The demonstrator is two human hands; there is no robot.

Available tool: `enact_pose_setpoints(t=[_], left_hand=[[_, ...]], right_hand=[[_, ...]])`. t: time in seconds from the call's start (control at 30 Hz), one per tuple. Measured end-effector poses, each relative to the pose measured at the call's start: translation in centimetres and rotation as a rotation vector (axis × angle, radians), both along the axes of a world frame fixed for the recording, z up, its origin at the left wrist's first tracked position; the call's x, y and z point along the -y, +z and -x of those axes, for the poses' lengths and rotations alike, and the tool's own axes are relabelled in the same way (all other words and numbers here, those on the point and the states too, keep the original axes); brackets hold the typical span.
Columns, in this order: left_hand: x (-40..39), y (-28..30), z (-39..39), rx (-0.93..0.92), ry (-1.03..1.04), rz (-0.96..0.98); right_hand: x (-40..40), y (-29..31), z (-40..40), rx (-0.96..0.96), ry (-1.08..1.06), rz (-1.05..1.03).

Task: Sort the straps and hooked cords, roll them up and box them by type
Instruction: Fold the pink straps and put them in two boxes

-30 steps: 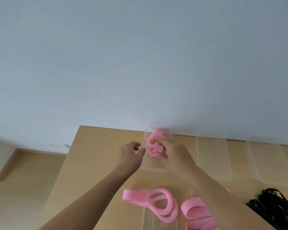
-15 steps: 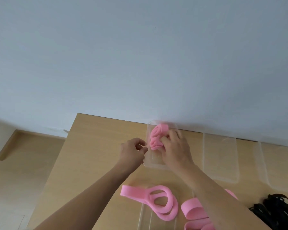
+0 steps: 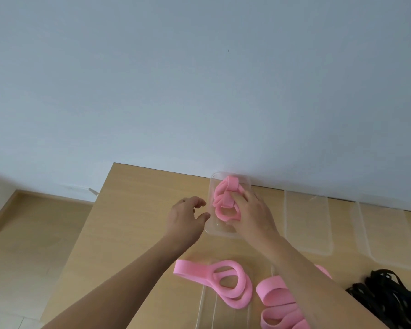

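Note:
A clear plastic box [image 3: 211,227] stands at the table's far edge with rolled pink straps [image 3: 223,198] inside. My right hand [image 3: 252,214] reaches into the box, its fingers curled on the nearest pink roll. My left hand [image 3: 185,218] hovers just left of the box, fingers loosely curled and holding nothing. Closer to me a loose pink strap [image 3: 226,281] lies coiled on the table. Another pink strap [image 3: 278,302] lies partly under my right forearm. A tangle of black cords [image 3: 389,298] sits at the lower right.
Two more clear boxes [image 3: 306,222] [image 3: 387,236] stand in a row to the right along the wall. A clear lid or box [image 3: 223,312] lies under the near pink strap. The wooden table's left edge [image 3: 88,224] drops to the floor.
My left hand has let go of the box's rim and opened a little. My right hand has pushed the pink roll further down into the box.

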State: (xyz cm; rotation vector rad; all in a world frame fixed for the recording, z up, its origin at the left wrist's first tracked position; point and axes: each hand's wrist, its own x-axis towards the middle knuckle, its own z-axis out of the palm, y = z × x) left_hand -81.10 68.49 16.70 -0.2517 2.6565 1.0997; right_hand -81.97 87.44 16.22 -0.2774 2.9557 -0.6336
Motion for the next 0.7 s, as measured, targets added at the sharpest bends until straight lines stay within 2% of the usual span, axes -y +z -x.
enact_pose_setpoints(t=[0.1,0.23,0.33,0.4,0.47,0.53,0.7], left_hand=[[0.2,-0.2,-1.6,-0.056,-0.020,-0.009],[0.7,-1.0,-4.0,-0.179,-0.063,-0.005],[1.1,-1.7,-6.0,-0.251,-0.103,-0.007],[1.5,-2.0,-7.3,-0.262,-0.144,0.008],[2.0,-2.4,-8.3,-0.233,-0.195,0.045],[2.4,-2.5,-9.0,-0.196,-0.236,0.074],[2.9,-1.7,-9.4,-0.117,-0.385,0.112]], right_hand=[[-0.3,0.3,-1.8,-0.039,-0.066,0.012],[-0.2,-0.2,-5.6,-0.289,-0.174,0.140],[0.3,-0.9,-9.0,-0.333,-0.186,0.158],[0.6,-1.6,-10.8,-0.253,-0.147,0.087],[1.1,-2.3,-12.0,-0.058,-0.066,-0.117],[1.5,-2.6,-12.4,0.084,-0.059,-0.237],[2.4,-1.5,-12.7,0.114,-0.164,-0.113]])
